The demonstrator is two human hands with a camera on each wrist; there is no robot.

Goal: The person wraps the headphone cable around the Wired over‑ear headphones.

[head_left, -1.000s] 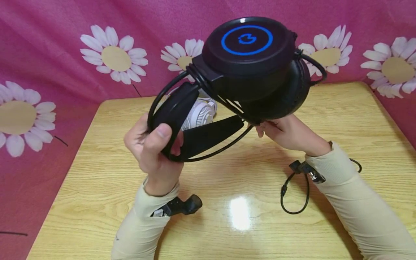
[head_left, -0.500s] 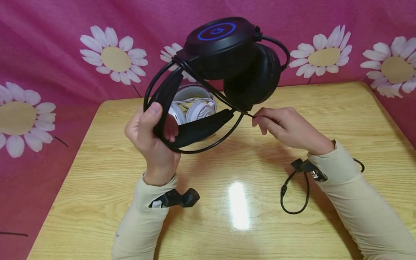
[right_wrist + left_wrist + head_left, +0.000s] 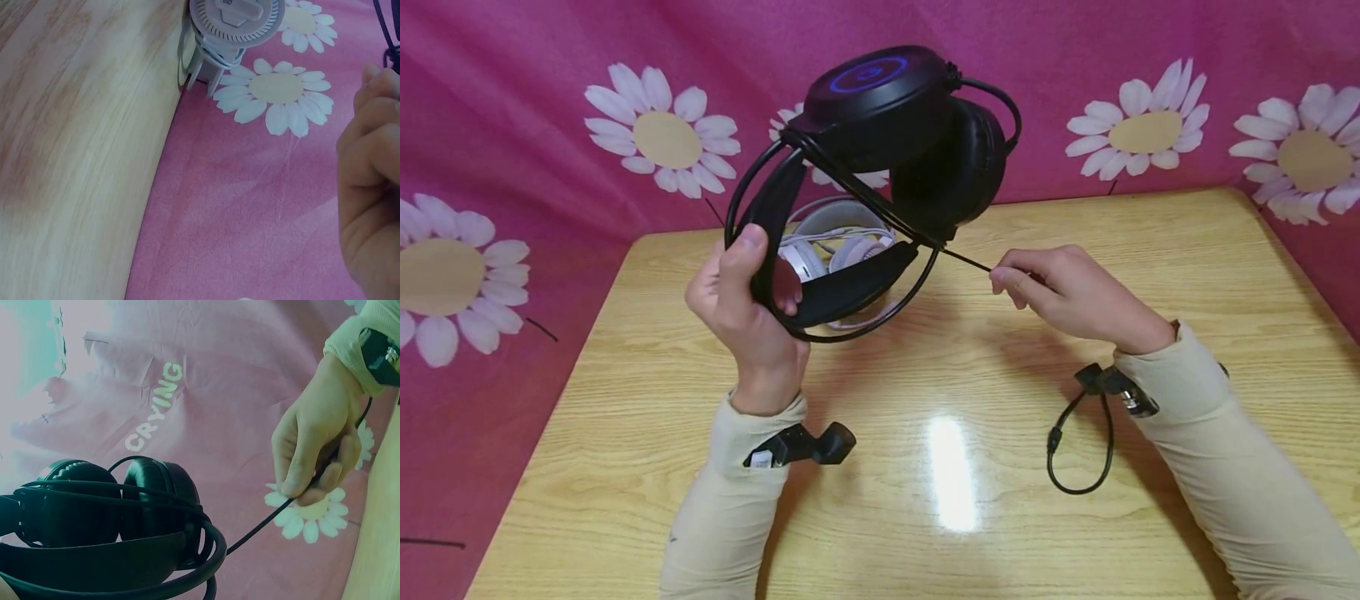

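Note:
Black over-ear headphones (image 3: 880, 125) hang above the table, ear cups up and away from me, a blue ring on one cup. My left hand (image 3: 748, 321) grips them by the headband, thumb on the near side. Their cable (image 3: 259, 526) is wound around the band and cups. One stretch of it runs taut to my right hand (image 3: 1063, 292), which pinches it between thumb and fingers. In the left wrist view the right hand (image 3: 319, 440) has its fingers curled around the cable. The right wrist view shows only part of the right hand (image 3: 372, 187).
White headphones (image 3: 842, 225) with a wrapped cable lie at the back of the wooden table (image 3: 895, 467), behind the black ones. A loop of black cable (image 3: 1078, 492) lies on the table beneath the right wrist. A pink flowered cloth (image 3: 1022, 50) stands behind the table.
The black headphones have shifted left and away from the right hand, tilting as they went. A length of cable between them and the right hand has grown longer.

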